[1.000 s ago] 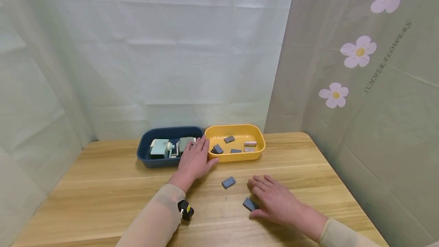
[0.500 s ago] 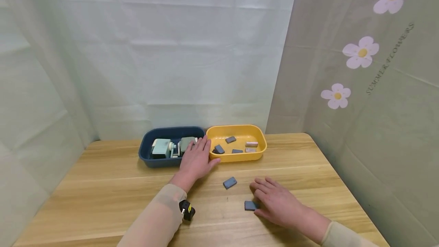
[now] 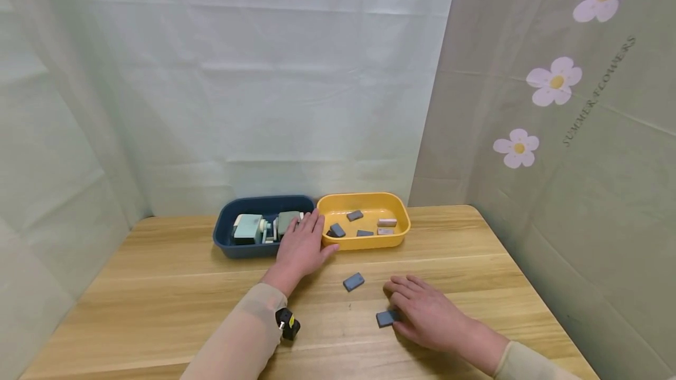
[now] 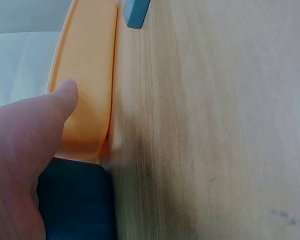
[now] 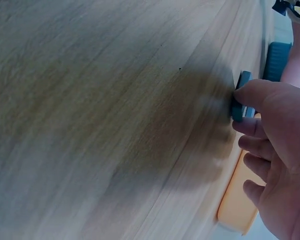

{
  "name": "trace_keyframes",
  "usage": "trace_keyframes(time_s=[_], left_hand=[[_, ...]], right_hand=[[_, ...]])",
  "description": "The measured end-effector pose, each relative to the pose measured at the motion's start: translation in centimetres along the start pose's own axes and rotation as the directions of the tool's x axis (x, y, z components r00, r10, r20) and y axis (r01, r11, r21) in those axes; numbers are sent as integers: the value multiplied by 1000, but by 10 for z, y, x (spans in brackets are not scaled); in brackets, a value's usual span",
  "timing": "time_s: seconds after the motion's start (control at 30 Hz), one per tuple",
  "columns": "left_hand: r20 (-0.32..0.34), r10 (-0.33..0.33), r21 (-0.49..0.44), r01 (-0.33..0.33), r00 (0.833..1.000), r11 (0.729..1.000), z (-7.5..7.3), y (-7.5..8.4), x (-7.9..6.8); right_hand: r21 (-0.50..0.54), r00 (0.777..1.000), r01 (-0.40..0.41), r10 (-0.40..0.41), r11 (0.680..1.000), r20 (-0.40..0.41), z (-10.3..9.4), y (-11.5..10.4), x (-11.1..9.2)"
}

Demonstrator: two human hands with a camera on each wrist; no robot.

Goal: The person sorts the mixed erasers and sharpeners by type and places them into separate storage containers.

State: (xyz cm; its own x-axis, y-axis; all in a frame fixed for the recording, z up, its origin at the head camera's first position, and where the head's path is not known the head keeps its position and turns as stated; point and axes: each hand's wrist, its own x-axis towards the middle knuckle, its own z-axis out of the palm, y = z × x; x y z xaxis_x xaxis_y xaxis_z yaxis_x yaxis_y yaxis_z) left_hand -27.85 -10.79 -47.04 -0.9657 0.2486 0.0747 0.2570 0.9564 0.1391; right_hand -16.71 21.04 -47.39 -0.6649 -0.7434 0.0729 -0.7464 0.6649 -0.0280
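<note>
My right hand (image 3: 428, 315) is low over the wooden table, its thumb and index finger pinching a small blue-grey rectangular block (image 3: 386, 318). In the right wrist view the thumb lies against one side of that block (image 5: 238, 111), and the other fingers are bent beside it. My left hand (image 3: 301, 245) reaches forward with straight fingers, resting where the dark blue tray (image 3: 222, 248) and the yellow tray (image 3: 369, 243) meet. Its thumb touches the yellow tray's front side (image 4: 90, 75). Between the hands, a second blue-grey block (image 3: 354, 281) lies on the table.
Several blue-grey and pinkish blocks (image 3: 387, 222) lie in the yellow tray. Inside the blue tray are a pale teal boxy piece (image 3: 248, 227) with a white knob and a grey-green one (image 3: 287, 223). Curtains stand behind and to the right.
The block in my right hand has turned from a diagonal slant to lying nearly sideways, then tilted slightly. My left hand stays on the trays.
</note>
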Motion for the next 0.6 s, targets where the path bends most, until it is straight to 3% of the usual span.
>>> trace_keyframes(time_s=[0.27,0.6], left_hand=[[6,-1,6,1,1000,1000,1,0,0],[-21,8,8,-8,1000,1000,-1,0,-3]], right_hand=[[54,1000,-12,13,998,-24,0,0,2],[34,998,-25,26,999,-49,-6,2,7]])
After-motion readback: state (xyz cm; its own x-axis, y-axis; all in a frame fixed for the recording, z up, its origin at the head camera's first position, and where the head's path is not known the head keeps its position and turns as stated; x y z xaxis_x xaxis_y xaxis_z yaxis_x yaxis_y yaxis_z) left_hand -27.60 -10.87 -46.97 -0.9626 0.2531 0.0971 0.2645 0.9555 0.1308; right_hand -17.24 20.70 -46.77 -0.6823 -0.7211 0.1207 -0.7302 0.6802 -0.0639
